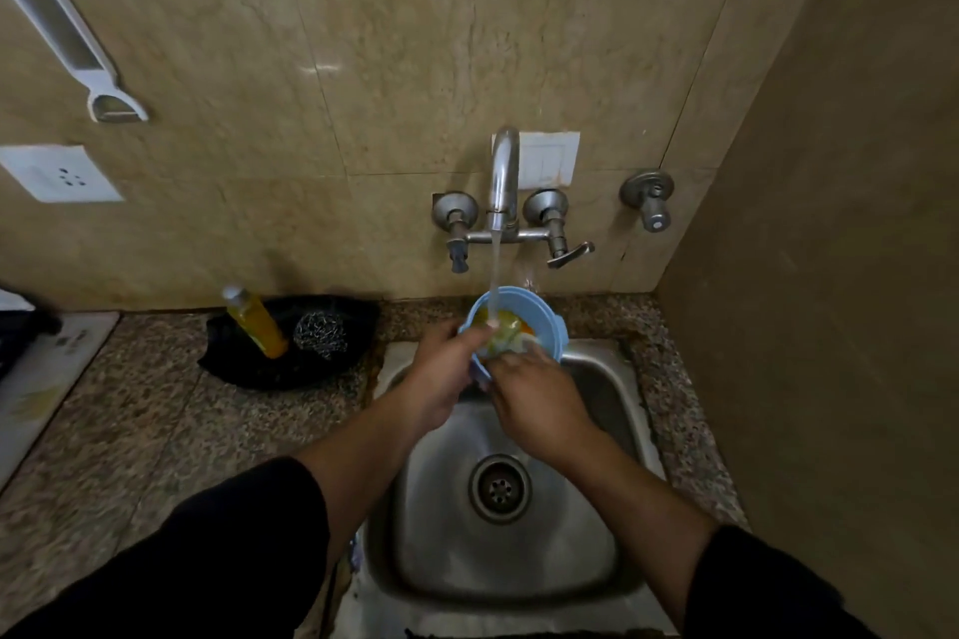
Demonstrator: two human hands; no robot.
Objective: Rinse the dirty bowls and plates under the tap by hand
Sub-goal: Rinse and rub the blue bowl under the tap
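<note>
Head view: holding a blue bowl [539, 327] over the far edge of the sink [612, 410], right under the stream [494, 270] from the tap [504, 176]. Gripping its near-left rim with the left hand [446, 374], fingers curled round it. Rubbing inside with the right hand [539, 405], fingers laid together, tips blurred by water. Yellow residue [524, 327] inside, so judged mid-rinse; no other bowls or plates in sight, so cannot tell what remains
</note>
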